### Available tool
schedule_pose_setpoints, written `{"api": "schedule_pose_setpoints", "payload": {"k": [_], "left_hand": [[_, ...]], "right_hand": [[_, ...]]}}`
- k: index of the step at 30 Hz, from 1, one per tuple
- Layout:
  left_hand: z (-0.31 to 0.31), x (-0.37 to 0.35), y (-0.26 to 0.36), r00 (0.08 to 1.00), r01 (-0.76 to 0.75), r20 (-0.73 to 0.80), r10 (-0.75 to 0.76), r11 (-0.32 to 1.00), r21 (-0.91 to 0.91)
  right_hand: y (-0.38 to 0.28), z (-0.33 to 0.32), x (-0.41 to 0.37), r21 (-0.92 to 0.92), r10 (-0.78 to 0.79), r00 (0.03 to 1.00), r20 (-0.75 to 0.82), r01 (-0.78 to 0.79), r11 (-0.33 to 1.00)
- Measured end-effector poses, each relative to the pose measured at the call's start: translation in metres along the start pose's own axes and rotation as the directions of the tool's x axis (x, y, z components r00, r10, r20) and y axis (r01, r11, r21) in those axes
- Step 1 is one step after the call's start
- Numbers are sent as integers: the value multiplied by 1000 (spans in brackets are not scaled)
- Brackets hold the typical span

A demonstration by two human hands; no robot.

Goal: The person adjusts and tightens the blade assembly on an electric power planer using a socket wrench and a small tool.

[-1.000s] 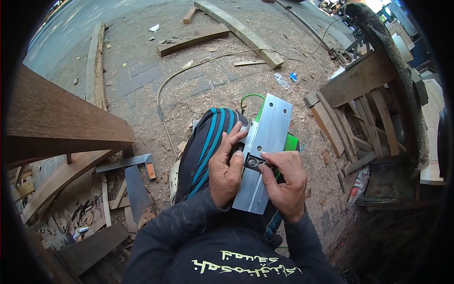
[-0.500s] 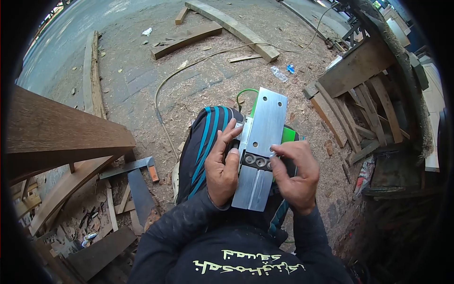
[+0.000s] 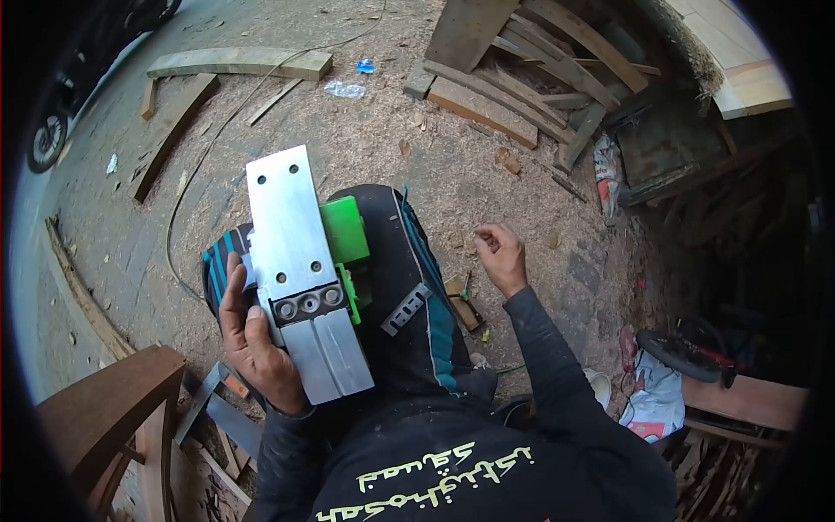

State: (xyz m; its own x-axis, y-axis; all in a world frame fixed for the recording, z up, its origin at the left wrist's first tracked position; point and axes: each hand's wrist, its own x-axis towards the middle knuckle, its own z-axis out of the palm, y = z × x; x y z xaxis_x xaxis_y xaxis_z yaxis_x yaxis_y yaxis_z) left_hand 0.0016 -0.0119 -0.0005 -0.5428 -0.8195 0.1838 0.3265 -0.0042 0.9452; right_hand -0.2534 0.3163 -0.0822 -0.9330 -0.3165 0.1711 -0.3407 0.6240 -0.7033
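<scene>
An upturned green power planer (image 3: 346, 230) rests on my lap, its silver metal sole (image 3: 290, 226) facing up. Between the two sole plates the cutter drum (image 3: 310, 303) shows round bolt heads. My left hand (image 3: 261, 352) supports the planer along its left side, thumb on the edge and fingers partly behind it. Out to the right, over the ground, my right hand (image 3: 502, 258) has its fingers curled together; whatever they might pinch is too small to make out. A small slotted metal piece (image 3: 406, 310) lies on my trouser leg, right of the planer.
Beyond my right knee, a small wooden block with a tool (image 3: 465, 304) lies on the ground. Stacked boards (image 3: 487, 109) stand ahead right. Wooden beams (image 3: 239, 61) and a cable (image 3: 193, 165) lie ahead left. A curved wooden piece (image 3: 109, 418) and a saw (image 3: 233, 426) are at lower left.
My right hand has left the planer and moved out to the right. The view has turned right, bringing the slotted metal piece into sight. My left hand remains on the planer.
</scene>
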Motion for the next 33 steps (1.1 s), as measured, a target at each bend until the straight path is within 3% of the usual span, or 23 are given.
{"api": "schedule_pose_setpoints", "payload": {"k": [4,8,9,11,13,17,21,23,25,28,31,32,33], "left_hand": [[-2,1,-1,1000,-10,2,10,1000,23],[0,2,0,1000,-10,14,10,1000,26],[0,2,2,1000,-22,18,21,999,33],[-4,3,8,999,-11,43,5,990,139],[2,2,14,999,-22,27,17,983,180],[5,1,22,1000,19,-22,-14,968,252],[8,1,21,1000,23,1,-23,996,86],[7,1,18,1000,30,-11,-29,998,64],[8,2,18,999,28,-30,-27,998,60],[10,3,23,998,56,-29,-53,994,97],[11,2,20,998,57,-39,-55,997,56],[12,2,20,997,57,-46,-55,997,46],[13,2,21,997,57,-48,-54,997,48]], "right_hand": [[89,44,-54,-53,182,979,92,-178,983],[119,83,-77,-29,203,972,120,-201,979],[126,90,-78,-8,196,971,134,-197,980],[148,110,-70,-108,9,991,133,6,994],[161,125,-63,-104,72,984,163,-55,993],[153,127,-52,-164,96,972,216,-61,985],[135,118,-46,-240,52,967,251,11,971],[119,108,-39,-52,104,980,168,-97,994],[100,94,-26,-39,72,987,143,-67,997],[18,58,-4,43,55,996,66,-58,997],[-90,21,7,130,-88,996,18,85,988],[-121,10,8,132,-372,928,-17,370,919],[-148,3,9,125,-624,780,-50,624,771]]}}
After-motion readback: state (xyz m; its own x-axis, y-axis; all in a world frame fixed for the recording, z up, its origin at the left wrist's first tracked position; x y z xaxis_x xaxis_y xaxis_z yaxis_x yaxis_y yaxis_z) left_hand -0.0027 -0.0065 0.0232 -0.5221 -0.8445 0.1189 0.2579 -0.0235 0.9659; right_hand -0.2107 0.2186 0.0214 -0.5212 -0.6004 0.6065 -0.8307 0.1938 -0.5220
